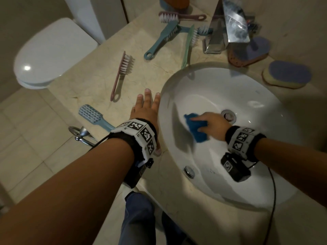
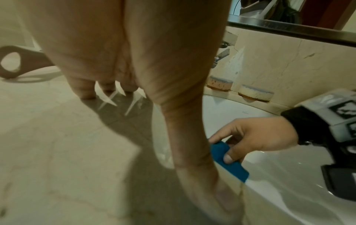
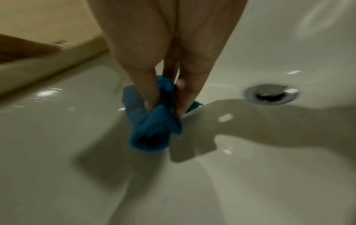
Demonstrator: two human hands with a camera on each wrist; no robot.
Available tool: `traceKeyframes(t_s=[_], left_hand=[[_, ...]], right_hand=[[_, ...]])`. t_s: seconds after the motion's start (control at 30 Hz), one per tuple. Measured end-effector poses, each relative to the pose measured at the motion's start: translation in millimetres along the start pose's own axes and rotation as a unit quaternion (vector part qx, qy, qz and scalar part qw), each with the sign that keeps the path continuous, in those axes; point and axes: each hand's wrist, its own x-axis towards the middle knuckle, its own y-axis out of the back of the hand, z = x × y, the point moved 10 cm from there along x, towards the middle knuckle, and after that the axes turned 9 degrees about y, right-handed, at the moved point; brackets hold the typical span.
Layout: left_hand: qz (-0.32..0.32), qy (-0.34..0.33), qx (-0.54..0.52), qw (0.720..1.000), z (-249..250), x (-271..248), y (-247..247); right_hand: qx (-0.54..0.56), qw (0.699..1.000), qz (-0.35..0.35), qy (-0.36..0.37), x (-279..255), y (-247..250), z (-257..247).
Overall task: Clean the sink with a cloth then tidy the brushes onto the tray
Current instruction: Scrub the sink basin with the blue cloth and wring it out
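My right hand grips a crumpled blue cloth against the left inner wall of the white oval sink, left of the chrome drain. The right wrist view shows the fingers bunched into the cloth. My left hand lies flat and open on the beige counter at the sink's left rim, thumb along the edge. Several brushes lie loose on the counter: a pink one, a light-blue one, a teal one, a green one and a mauve one.
A chrome tap stands behind the sink. Two purple-topped sponges lie at the back right, and an orange item at the counter's far edge. A white toilet stands left of the counter. A chrome towel ring hangs below the front edge.
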Motion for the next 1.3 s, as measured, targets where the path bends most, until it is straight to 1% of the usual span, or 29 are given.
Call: traceKeyframes(t_s=[0.03,0.07,0.1,0.13,0.17,0.23,0.27,0.3,0.33,0.4,0.47,0.5,0.53,0.6,0.67,0.7,0.73,0.77,0.8,0.87,0.93,0.97,1.0,1.07,1.17,1.2,1.23,1.3], left_hand=[[0.002,-0.008,0.013,1.0,1.3,2.5,-0.8],[0.001,-0.007,0.01,1.0,0.9,2.3,-1.4],[-0.002,-0.004,0.009,1.0,-0.1,2.5,-3.8],[0.001,-0.006,0.005,1.0,-0.3,1.2,-1.3],[-0.002,-0.005,0.0,1.0,-0.3,-0.6,-0.3],[-0.001,0.002,-0.008,1.0,-0.5,-3.4,1.0],[0.002,0.006,-0.01,1.0,-1.0,-2.9,1.0],[0.002,0.005,-0.015,1.0,-1.7,-2.8,1.5],[0.004,0.0,-0.01,1.0,-0.9,-2.2,1.7],[0.005,-0.008,0.004,1.0,0.4,-1.4,0.8],[0.003,-0.007,0.005,1.0,-0.3,0.4,0.0],[0.001,-0.008,0.006,1.0,-0.3,0.3,-0.1],[-0.004,-0.008,0.002,1.0,0.0,-0.8,-0.3],[-0.005,-0.007,-0.004,1.0,0.1,-3.9,1.8],[-0.007,-0.005,-0.012,1.0,-0.2,-7.4,3.6],[-0.008,-0.003,-0.017,1.0,-0.7,-8.9,4.7],[-0.01,-0.001,-0.021,1.0,-1.1,-10.7,5.6],[-0.015,0.001,-0.023,1.0,-1.2,-12.9,5.7],[-0.018,0.001,-0.022,1.0,-0.8,-14.6,6.2],[-0.017,0.004,-0.016,1.0,-0.7,-15.5,8.0],[-0.022,0.009,-0.02,1.0,-1.0,-17.5,8.5],[-0.023,0.011,-0.026,0.999,-1.2,-18.0,8.8],[-0.024,0.013,-0.029,0.999,-1.3,-17.5,8.8],[-0.02,0.01,-0.024,0.999,-1.5,-13.5,8.2],[-0.018,0.004,-0.002,1.0,-0.8,-12.3,6.9],[-0.019,0.007,-0.005,1.0,-0.7,-13.8,6.8],[-0.02,0.011,-0.011,1.0,-0.7,-15.4,7.6],[-0.019,0.016,-0.015,1.0,-0.7,-19.4,10.3]], right_hand=[[0.026,0.998,-0.037,0.035,-0.1,-17.1,-21.1],[0.015,0.994,-0.083,0.065,-2.5,-37.4,-37.1],[-0.006,0.99,-0.12,0.08,-6.4,-52.9,-44.0],[-0.037,0.988,-0.12,0.088,-6.1,-59.2,-40.6],[-0.058,0.99,-0.103,0.076,-5.2,-55.7,-33.2],[-0.06,0.997,-0.045,0.017,-2.5,-35.9,-8.7],[-0.055,0.998,-0.026,-0.009,-0.1,-26.8,2.0],[-0.05,0.998,-0.024,-0.028,1.6,-21.2,5.9],[-0.054,0.998,-0.033,-0.026,3.0,-19.2,1.2],[-0.034,0.998,-0.056,0.023,-0.2,-22.7,-27.9],[0.006,0.992,-0.109,0.067,-14.8,-40.0,-57.3],[0.009,0.989,-0.133,0.071,-23.9,-51.8,-59.2],[-0.008,0.986,-0.149,0.068,-31.6,-61.2,-57.3],[-0.055,0.984,-0.164,0.037,-39.4,-67.2,-36.9],[-0.031,0.989,-0.146,-0.02,-42.5,-56.4,-11.4],[-0.039,0.988,-0.141,-0.05,-43.1,-50.8,1.0],[-0.082,0.984,-0.148,-0.053,-41.7,-47.0,7.5],[-0.102,0.981,-0.153,-0.055,-41.2,-43.8,8.6],[-0.089,0.983,-0.153,-0.041,-41.1,-41.0,-0.3],[0.042,0.988,-0.146,-0.012,-41.7,-40.5,-30.6],[0.174,0.971,-0.167,-0.006,-45.9,-50.7,-58.1],[0.19,0.964,-0.185,0.0,-48.9,-57.7,-67.0],[0.183,0.963,-0.198,0.014,-51.5,-62.2,-73.4],[0.134,0.97,-0.201,0.021,-51.9,-63.5,-71.1],[0.037,0.984,-0.173,0.008,-46.8,-55.3,-59.6],[0.025,0.986,-0.168,0.008,-45.0,-54.5,-60.0],[0.048,0.984,-0.172,0.009,-43.8,-55.0,-62.9],[0.144,0.967,-0.211,0.012,-46.7,-59.9,-76.7]])
